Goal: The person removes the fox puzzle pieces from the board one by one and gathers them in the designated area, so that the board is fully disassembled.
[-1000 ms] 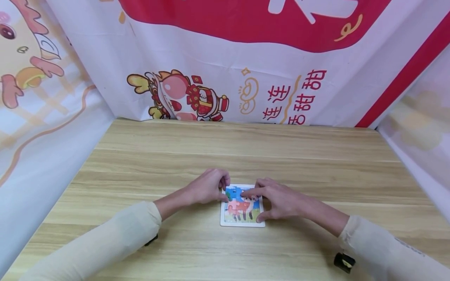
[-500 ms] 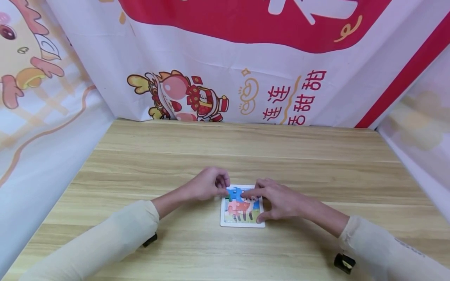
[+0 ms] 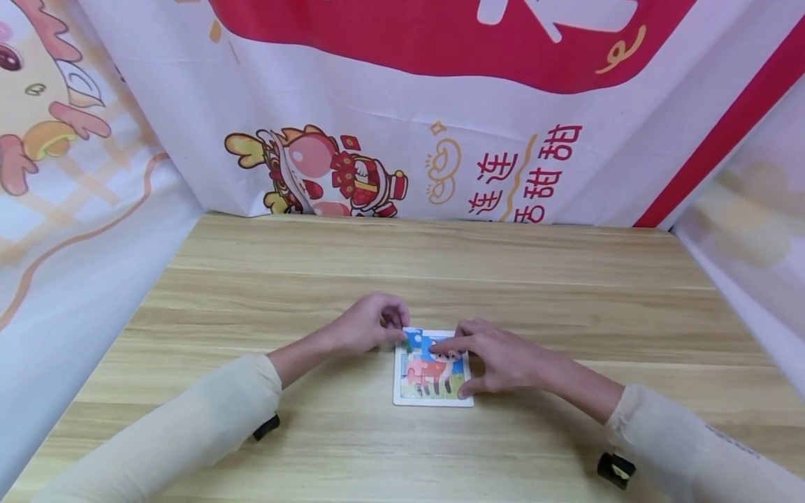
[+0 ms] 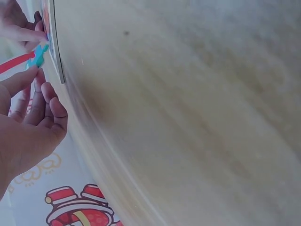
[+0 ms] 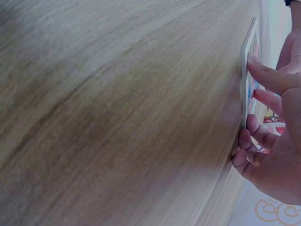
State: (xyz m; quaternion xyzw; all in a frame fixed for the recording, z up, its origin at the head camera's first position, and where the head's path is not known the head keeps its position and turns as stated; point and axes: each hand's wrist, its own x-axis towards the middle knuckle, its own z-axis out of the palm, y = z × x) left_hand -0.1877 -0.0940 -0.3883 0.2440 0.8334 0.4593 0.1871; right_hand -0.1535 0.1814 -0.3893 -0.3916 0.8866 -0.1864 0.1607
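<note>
A square jigsaw puzzle (image 3: 430, 374) with a fox-like animal picture lies in its white-rimmed tray on the table. My left hand (image 3: 370, 327) pinches a blue-green puzzle piece (image 4: 38, 55) between thumb and forefinger, over the tray's far left corner. Tilted, the piece stands partly above the tray in the left wrist view. My right hand (image 3: 499, 356) holds the tray along its right side. Its thumb (image 5: 256, 66) lies on the near right rim, the forefinger presses on the picture, and the other fingers curl at the tray's edge. The hand covers part of the animal's head.
The wood-grain table (image 3: 302, 272) surrounds the tray on every side. A printed white and red cloth (image 3: 440, 98) hangs behind it, with more cloth at left and right. Both forearms wear pale sleeves, with a black device (image 3: 615, 470) under the right one.
My left hand has lifted slightly and moved away toward the tray's far left corner, carrying the blue-green puzzle piece off the picture. The right hand stays in place.
</note>
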